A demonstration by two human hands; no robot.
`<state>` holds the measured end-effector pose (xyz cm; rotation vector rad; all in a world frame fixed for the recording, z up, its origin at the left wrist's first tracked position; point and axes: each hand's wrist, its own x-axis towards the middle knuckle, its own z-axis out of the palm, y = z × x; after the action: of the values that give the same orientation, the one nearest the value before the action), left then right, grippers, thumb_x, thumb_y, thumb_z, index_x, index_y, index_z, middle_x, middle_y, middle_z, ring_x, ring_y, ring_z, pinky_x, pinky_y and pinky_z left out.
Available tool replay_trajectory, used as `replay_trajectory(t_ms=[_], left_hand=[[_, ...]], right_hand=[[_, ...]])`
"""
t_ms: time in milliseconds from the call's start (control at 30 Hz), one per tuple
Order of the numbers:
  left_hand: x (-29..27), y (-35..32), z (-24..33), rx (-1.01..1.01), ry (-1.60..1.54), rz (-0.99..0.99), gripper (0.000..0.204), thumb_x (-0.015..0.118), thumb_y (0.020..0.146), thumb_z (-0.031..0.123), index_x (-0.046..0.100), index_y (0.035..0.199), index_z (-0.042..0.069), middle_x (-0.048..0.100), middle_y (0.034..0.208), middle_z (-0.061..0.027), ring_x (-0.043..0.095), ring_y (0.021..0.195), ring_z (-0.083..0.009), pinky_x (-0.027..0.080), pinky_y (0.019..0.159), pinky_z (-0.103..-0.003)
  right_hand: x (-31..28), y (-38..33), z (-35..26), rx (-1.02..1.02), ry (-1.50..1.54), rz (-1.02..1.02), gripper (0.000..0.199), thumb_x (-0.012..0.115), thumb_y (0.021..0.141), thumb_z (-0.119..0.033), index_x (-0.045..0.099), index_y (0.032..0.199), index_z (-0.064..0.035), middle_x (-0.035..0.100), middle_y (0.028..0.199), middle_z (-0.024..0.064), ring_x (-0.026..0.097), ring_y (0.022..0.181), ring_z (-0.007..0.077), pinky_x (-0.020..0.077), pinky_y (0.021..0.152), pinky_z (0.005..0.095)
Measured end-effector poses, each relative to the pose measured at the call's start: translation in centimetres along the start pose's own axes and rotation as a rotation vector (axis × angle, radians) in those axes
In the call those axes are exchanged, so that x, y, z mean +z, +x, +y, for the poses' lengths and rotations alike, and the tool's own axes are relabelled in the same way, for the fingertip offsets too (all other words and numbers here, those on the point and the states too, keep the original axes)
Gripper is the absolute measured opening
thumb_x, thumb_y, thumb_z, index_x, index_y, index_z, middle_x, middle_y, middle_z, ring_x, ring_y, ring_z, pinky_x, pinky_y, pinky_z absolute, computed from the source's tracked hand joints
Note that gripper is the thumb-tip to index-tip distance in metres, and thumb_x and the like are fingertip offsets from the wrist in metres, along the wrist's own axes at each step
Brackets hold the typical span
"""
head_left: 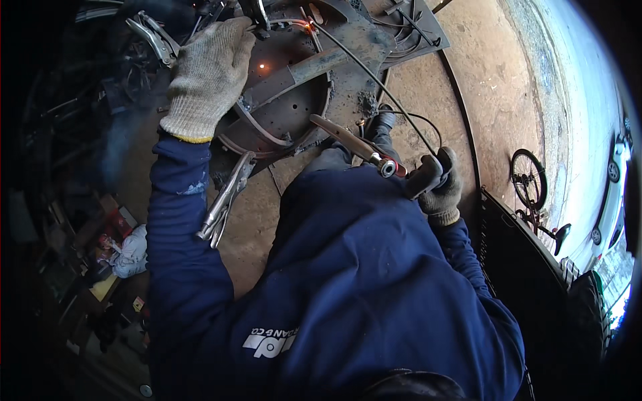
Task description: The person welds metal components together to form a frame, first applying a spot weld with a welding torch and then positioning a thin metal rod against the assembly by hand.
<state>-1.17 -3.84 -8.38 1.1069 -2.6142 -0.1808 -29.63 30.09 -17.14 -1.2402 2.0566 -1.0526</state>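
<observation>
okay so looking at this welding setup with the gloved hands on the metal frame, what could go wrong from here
1. The left hand in a knitted fabric glove rests on the dark round metal frame, close to the orange glowing weld spot; heat or sparks could get through the knit.
2. The thin black cable crosses the frame near that glow and might scorch.
3. The right hand grips a dark handle beside the silver locking pliers; a jolt there could loosen the clamp.

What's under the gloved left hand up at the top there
The left hand rests on the rim of a round perforated metal disc, crossed by a flat steel bar. A curved strip shows just below. The rim directly beneath the glove is covered.
</observation>
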Motion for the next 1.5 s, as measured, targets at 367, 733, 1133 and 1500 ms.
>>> replay_trajectory(t_ms=[367, 733, 1133, 1500], left_hand=[[0.1, 0.0, 0.0, 0.010, 0.019, 0.014, 0.029, 0.061, 0.102, 0.025, 0.069, 0.117, 0.001, 0.072, 0.110, -0.0195, 0.069, 0.104, -0.0370, 0.055, 0.090, -0.044], [0.0, 0.0, -0.1, 0.021, 0.036, 0.012, 0.030, 0.061, 0.102, 0.025, 0.069, 0.118, 0.000, 0.072, 0.111, -0.0191, 0.070, 0.105, -0.0359, 0.055, 0.091, -0.043], [0.1, -0.2, -0.5, 0.046, 0.001, 0.006, 0.030, 0.067, 0.097, 0.018, 0.065, 0.124, 0.004, 0.071, 0.108, -0.0179, 0.070, 0.097, -0.0373, 0.056, 0.086, -0.044], [1.0, -1.8, -1.6, 0.192, 0.112, 0.138, 0.028, 0.068, 0.095, 0.015, 0.065, 0.121, 0.005, 0.068, 0.110, -0.0152, 0.067, 0.096, -0.0346, 0.055, 0.081, -0.045]], right_hand=[[0.0, -0.9, 3.0, -0.117, -0.055, -0.047, 0.052, 0.083, 0.078, -0.022, 0.066, 0.125, -0.0059, 0.069, 0.114, 0.0138, 0.068, 0.105, 0.0282, 0.0513, 0.093, 0.0400], [0.8, -0.2, 1.8, -0.014, 0.022, 0.056, 0.056, 0.090, 0.065, -0.031, 0.069, 0.110, -0.0045, 0.075, 0.088, 0.0131, 0.076, 0.081, 0.0274, 0.0580, 0.074, 0.0373], [0.5, -0.2, 1.7, 0.005, 0.019, -0.034, 0.060, 0.088, 0.071, -0.028, 0.064, 0.120, -0.0019, 0.073, 0.099, 0.0127, 0.072, 0.090, 0.0252, 0.0554, 0.082, 0.0367], [1.4, 1.9, -2.0, 0.465, 1.709, -0.411, 0.024, 0.075, 0.084, -0.024, 0.056, 0.088, -0.0089, 0.058, 0.084, 0.0052, 0.057, 0.074, 0.0171, 0.0475, 0.066, 0.0291]])
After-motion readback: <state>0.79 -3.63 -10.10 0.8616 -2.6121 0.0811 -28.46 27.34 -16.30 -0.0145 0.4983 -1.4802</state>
